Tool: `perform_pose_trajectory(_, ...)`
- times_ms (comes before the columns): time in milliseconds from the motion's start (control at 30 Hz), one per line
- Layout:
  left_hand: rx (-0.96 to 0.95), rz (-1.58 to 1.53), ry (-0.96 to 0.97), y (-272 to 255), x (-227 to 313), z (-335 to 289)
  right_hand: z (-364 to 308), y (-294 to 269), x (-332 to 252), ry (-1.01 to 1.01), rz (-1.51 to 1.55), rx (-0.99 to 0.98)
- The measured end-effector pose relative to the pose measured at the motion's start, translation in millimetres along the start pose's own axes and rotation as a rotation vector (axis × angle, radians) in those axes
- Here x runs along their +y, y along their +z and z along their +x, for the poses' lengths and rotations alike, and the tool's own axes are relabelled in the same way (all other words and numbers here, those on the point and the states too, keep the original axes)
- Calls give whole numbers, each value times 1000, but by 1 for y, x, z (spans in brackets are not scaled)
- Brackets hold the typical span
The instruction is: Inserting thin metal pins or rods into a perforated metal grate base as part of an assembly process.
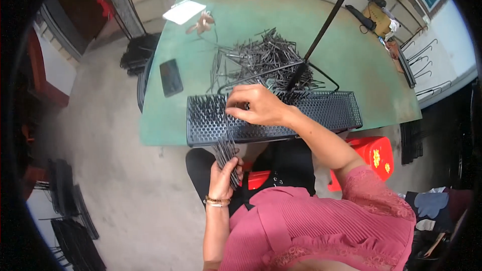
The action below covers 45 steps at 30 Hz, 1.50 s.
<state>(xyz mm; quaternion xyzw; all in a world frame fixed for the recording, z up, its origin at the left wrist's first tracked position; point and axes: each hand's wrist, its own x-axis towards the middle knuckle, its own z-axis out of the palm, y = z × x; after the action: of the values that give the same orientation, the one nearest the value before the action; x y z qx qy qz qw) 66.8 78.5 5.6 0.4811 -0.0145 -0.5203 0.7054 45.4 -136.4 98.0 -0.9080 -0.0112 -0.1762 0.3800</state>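
My left hand [226, 175] is closed around a bundle of thin dark metal rods [224, 149], held below the near edge of a black perforated rack [281, 131]. Over the left part of that rack, my right hand [258, 105] has its fingers pinched on a thin dark rod [228, 126], its tip hidden by the fingers. Several rods [206, 104] stand upright in the rack's holes at the left end; the holes toward the right show no rods. Behind the rack lies a large loose heap of similar rods [268, 57] on the green table [160, 125].
A black pole [331, 17] rises slantwise from behind the rack. On the table lie a dark phone [171, 78] and a white tray-like object [184, 11]. A red plastic stool [371, 158] stands at the right. Dark bundles [75, 241] lie on the floor at lower left.
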Motion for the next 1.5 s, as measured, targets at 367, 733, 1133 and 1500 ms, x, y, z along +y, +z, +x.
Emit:
perform_pose_trajectory(367,-31,-76,28,10,1,-4,71,-26,-12,-165,-336,532)
perform_pose_trajectory(733,-31,-65,115,18,9,-9,-60,50,-12,518,558,-148)
perform_pose_trajectory(1133,-44,-123,0,17,-6,-1,-74,52,10,638,601,-65)
perform_pose_trajectory(1500,28,-129,-6,12,-15,4,-42,44,23,278,258,476)
